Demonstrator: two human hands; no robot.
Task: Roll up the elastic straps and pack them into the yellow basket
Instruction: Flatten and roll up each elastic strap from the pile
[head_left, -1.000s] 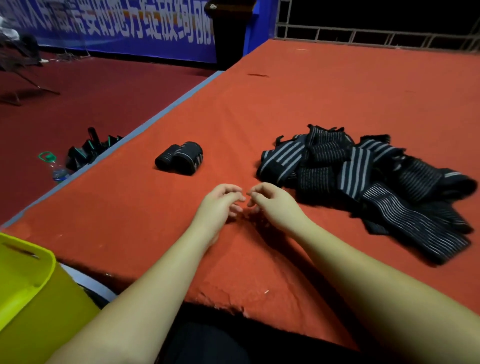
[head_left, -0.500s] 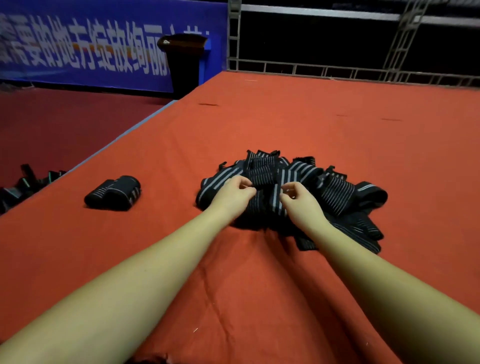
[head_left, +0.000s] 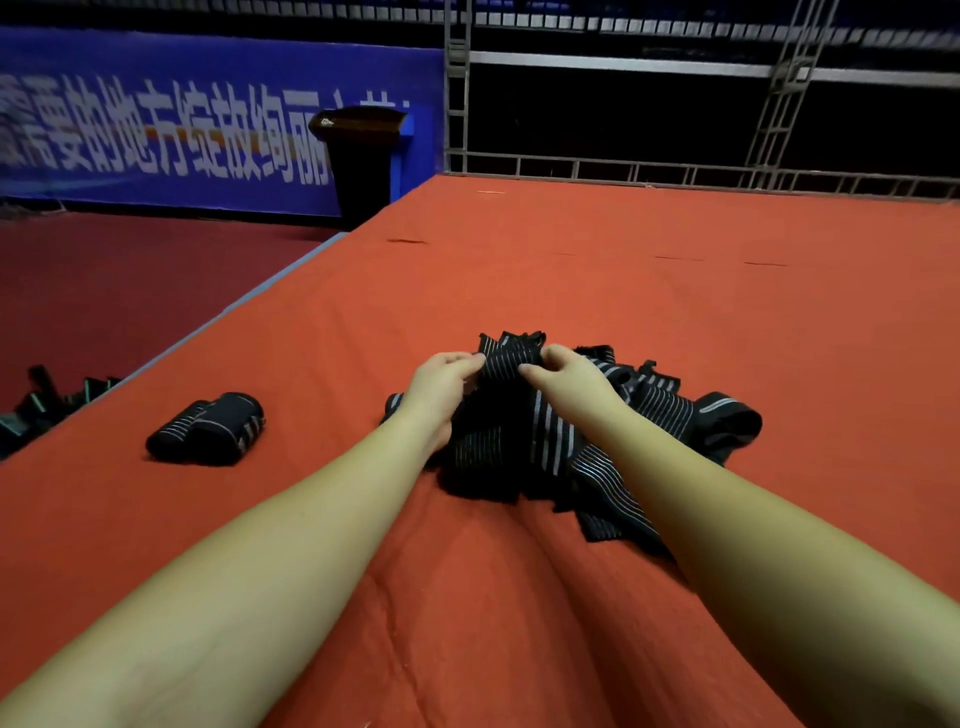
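Note:
A heap of black elastic straps with grey stripes (head_left: 670, 415) lies on the red cloth-covered platform (head_left: 623, 291). My left hand (head_left: 441, 387) and my right hand (head_left: 571, 384) each pinch one end of a strap (head_left: 511, 353) lifted off the top of the heap. Two rolled-up straps (head_left: 208, 428) lie side by side to the left of the heap. The yellow basket is out of view.
More dark straps (head_left: 47, 402) lie on the lower floor beyond the platform's left edge. A black lectern (head_left: 361, 156), a blue banner (head_left: 156, 135) and a metal railing (head_left: 675, 171) stand at the far end.
Both hands reached from bare cloth into the heap and lifted one strap off its top. The view tilted up, so the yellow basket left the frame.

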